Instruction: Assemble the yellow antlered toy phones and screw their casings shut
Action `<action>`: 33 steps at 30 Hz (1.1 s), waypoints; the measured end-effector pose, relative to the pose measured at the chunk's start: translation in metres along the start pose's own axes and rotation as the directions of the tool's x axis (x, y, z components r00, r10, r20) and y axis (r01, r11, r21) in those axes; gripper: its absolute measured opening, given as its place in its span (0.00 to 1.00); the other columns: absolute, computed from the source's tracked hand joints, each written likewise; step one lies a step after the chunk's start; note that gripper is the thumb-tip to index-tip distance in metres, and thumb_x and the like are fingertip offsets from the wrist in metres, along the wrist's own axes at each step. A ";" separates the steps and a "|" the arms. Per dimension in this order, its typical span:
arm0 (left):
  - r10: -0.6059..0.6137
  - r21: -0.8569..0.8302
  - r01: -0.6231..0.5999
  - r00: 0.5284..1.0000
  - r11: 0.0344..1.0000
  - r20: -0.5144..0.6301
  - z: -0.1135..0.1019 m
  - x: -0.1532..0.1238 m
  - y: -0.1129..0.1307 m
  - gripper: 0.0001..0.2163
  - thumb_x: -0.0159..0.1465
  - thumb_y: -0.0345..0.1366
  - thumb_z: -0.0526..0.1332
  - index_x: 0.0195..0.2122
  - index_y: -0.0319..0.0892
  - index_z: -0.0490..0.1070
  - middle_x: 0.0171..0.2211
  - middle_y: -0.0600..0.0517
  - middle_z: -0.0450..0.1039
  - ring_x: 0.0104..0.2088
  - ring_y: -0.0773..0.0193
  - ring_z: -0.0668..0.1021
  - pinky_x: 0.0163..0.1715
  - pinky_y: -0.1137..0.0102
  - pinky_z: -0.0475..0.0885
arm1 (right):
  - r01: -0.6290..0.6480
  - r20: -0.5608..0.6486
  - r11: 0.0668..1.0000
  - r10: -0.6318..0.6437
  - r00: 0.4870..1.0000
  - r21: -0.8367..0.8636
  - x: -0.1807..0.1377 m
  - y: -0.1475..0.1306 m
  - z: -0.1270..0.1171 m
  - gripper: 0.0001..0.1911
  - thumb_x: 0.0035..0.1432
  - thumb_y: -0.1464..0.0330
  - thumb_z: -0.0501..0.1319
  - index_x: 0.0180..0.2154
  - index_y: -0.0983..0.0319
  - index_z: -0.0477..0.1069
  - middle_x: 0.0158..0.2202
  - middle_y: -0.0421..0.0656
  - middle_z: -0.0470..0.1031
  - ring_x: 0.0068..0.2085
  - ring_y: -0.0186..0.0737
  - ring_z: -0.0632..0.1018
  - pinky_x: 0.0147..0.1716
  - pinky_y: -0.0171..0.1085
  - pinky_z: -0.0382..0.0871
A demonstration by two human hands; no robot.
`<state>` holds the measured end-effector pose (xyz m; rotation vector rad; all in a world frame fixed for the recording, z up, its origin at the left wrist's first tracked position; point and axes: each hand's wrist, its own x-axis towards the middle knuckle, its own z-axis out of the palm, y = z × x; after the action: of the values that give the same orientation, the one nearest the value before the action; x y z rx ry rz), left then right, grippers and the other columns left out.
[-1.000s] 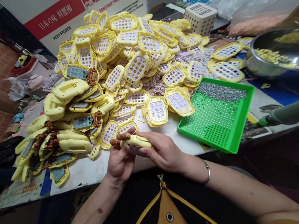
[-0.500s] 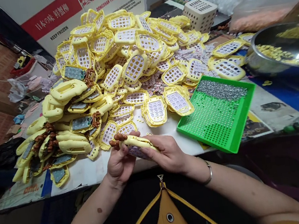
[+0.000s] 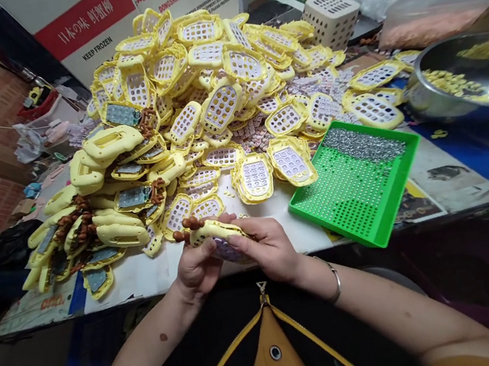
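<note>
Between my two hands is a yellow toy phone with brown knobs at its left end and lilac keys on the side turned toward me. My left hand grips its left end, thumb on the near face. On the right end my right hand is closed, with its thumb pressed across the key side. Just beyond my hands lie stacked yellow keypad shells with white keys. To the left is a pile of yellow shells fitted with grey circuit boards and brown parts.
A tall heap of yellow keypad shells fills the table's middle. At right, a green perforated tray holds many small metal screws. Beyond it are a steel bowl with small yellow pieces and a white perforated box.
Both hands have shifted slightly left with the toy phone, which has turned a little so more of its lilac key side shows. The piles have not changed.
</note>
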<state>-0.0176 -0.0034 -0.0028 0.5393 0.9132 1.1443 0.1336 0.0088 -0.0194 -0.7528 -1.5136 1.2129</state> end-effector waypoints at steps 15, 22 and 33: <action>-0.038 -0.092 0.029 0.994 0.995 -0.105 0.004 0.007 0.006 0.19 0.48 0.42 0.75 0.37 0.37 0.79 0.39 0.43 0.81 0.53 0.45 0.77 0.58 0.55 0.68 | -0.257 0.164 0.936 0.222 0.961 0.240 -0.002 0.011 -0.011 0.25 0.62 0.48 0.54 0.37 0.63 0.74 0.31 0.42 0.74 0.32 0.35 0.73 0.33 0.35 0.71; -0.085 -0.152 0.057 0.978 0.987 -0.189 0.015 0.013 0.003 0.13 0.53 0.39 0.72 0.34 0.35 0.78 0.41 0.41 0.81 0.54 0.46 0.76 0.60 0.55 0.66 | -0.519 0.230 0.697 0.470 0.852 0.496 -0.010 0.031 -0.003 0.24 0.54 0.47 0.63 0.32 0.63 0.72 0.26 0.39 0.72 0.28 0.33 0.71 0.29 0.34 0.69; 0.123 -0.065 -0.110 0.953 0.992 0.278 0.002 0.002 0.012 0.34 0.40 0.44 0.78 0.50 0.48 0.74 0.48 0.45 0.77 0.50 0.50 0.78 0.54 0.55 0.70 | -0.609 0.423 0.571 0.439 0.793 0.550 -0.015 0.022 0.004 0.27 0.58 0.45 0.56 0.42 0.62 0.72 0.28 0.45 0.79 0.23 0.37 0.77 0.21 0.35 0.71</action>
<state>-0.0227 0.0026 0.0070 0.7045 0.6122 1.1574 0.1314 0.0000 -0.0450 -0.5802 -0.8919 2.2301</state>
